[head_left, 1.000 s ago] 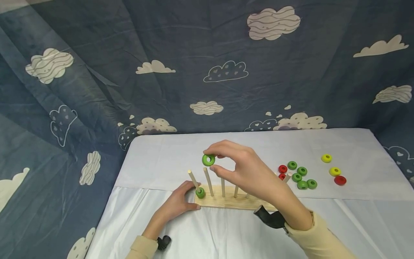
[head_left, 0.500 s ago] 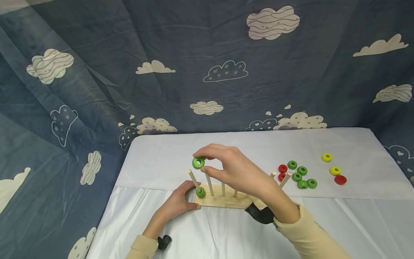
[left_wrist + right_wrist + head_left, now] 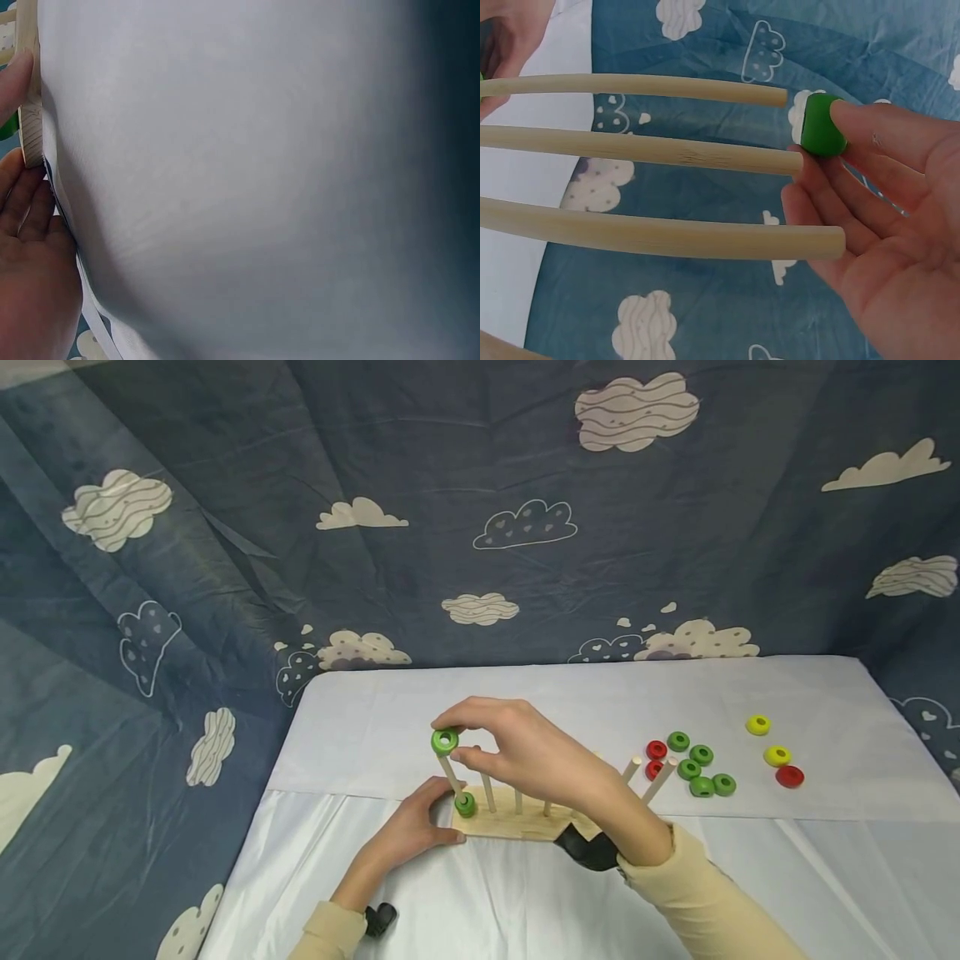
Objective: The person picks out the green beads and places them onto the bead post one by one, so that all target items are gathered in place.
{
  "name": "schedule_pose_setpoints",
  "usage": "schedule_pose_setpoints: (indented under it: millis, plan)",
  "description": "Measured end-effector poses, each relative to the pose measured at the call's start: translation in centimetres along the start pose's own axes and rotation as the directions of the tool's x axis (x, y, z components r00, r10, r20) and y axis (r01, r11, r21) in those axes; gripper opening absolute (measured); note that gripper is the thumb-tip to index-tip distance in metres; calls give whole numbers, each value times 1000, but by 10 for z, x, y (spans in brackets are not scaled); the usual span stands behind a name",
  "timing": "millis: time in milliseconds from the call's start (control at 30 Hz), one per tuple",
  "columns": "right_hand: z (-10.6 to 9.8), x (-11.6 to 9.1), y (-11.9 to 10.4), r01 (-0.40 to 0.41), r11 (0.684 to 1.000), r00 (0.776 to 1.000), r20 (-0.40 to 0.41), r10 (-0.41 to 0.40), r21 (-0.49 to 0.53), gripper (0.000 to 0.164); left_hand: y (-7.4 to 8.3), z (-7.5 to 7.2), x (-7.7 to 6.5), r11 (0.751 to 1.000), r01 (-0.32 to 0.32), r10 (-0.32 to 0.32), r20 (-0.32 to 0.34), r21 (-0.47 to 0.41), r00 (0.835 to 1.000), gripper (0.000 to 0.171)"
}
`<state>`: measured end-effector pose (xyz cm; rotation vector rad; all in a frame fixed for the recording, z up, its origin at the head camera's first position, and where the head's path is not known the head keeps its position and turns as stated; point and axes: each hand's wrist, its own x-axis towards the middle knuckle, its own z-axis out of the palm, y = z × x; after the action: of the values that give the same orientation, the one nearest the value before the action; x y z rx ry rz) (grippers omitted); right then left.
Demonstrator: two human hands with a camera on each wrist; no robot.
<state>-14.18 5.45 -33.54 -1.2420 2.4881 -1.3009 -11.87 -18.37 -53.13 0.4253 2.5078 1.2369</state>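
Between thumb and fingertips, my right hand (image 3: 528, 756) pinches a green wooden ring (image 3: 442, 752). In the head view the ring is at the top of the leftmost peg (image 3: 450, 774); I cannot tell whether the peg's tip is inside its hole. Another green ring (image 3: 467, 807) sits low on that same peg. My left hand (image 3: 411, 831) grips the left end of the wooden peg board (image 3: 502, 828), thumb at the front edge and fingers behind. The right wrist view shows the held green ring (image 3: 825, 126) beyond the peg ends.
On the white-covered table (image 3: 750, 852), right of the board, lie several loose green rings (image 3: 701, 787), two red rings (image 3: 656, 750) beside them, and farther right two yellow rings (image 3: 777, 757) and a red piece (image 3: 790, 777). A cloud-patterned cloth (image 3: 480, 460) hangs behind.
My right hand has moved left and slightly down with the green ring, from above the second peg to the top of the leftmost peg. The left hand has stayed on the board.
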Motion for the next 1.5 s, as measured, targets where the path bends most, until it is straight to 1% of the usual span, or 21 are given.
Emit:
schedule_pose_setpoints:
  millis: [233, 400, 633, 933, 1267, 1500]
  plan:
    - [3, 5, 1, -10, 1000, 999, 48, 10, 2, 31, -1, 0, 0, 1000, -5, 5, 5, 3, 1000, 71]
    - [4, 7, 2, -17, 1000, 997, 69, 18, -8, 30, -1, 0, 0, 1000, -4, 4, 6, 2, 1000, 71]
    - [4, 8, 4, -56, 998, 993, 107, 56, -6, 28, -1, 1, 0, 1000, 3, -3, 12, 11, 1000, 73]
    - [8, 12, 4, -98, 995, 988, 122, 99, -10, 25, 0, 1, 0, 1000, -4, 4, 6, 16, 1000, 71]
    - [8, 13, 5, -123, 992, 984, 130, 123, -11, 25, -1, -1, 1, 1000, -20, 20, 4, 24, 1000, 72]
    - [5, 11, 5, -124, 992, 984, 127, 128, -39, 30, 0, 0, -1, 1000, 2, -2, 5, 17, 1000, 71]
